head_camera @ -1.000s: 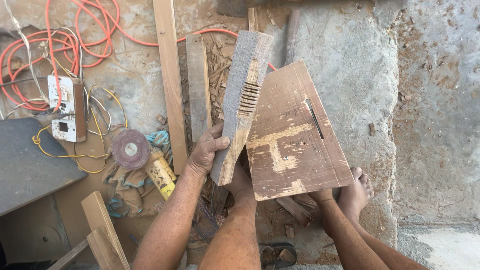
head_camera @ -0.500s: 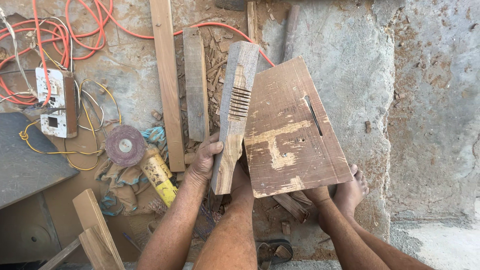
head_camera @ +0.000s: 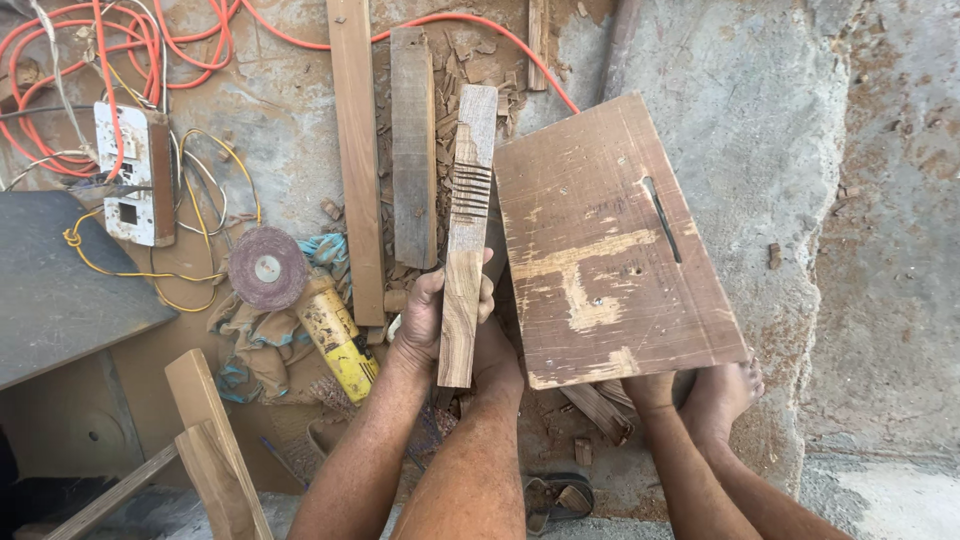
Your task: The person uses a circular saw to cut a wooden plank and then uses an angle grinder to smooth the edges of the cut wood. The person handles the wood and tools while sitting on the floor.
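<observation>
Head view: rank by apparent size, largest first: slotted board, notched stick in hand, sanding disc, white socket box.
1. Slotted board, clearly largest.
2. Notched stick, held in the left hand; it sits nearer the camera, so it looks bigger than it is.
3. Socket box and sanding disc look about alike; not ranked.

Left of the notched wood strip [head_camera: 465,250], two planks [head_camera: 358,160], an angle grinder [head_camera: 300,300] and tangled orange cable [head_camera: 120,50] crowd the floor. Its right is blocked by the slotted board [head_camera: 610,240]; beyond that lies bare concrete [head_camera: 850,200].
</observation>
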